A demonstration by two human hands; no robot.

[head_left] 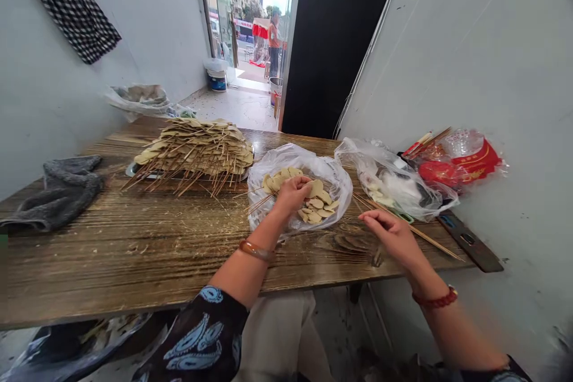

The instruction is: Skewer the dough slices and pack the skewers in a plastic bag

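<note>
My left hand [293, 194] is over an open clear plastic bag [342, 182], its fingers closed on a pale, flat, oval slice [316, 188]. More slices [316, 213] lie loose in the bag below, and filled skewers [258, 203] stick out over its left edge. To the right, my right hand [387, 230] hovers above the table with thumb and fingertips pinched together; whatever is between them cannot be made out. Bare bamboo skewers [436, 243] lie under and beside that hand. A tall pile of skewered slices [201, 149] rests on a metal tray [131, 171] at the left.
A grey cloth [67, 191] lies on the wooden table [179, 250] at far left. Another plastic bag [389, 182], red packaging [474, 161] and a dark flat bar [472, 245] sit at the right. Behind the pile is a white bag [138, 98]. A person stands outside the doorway.
</note>
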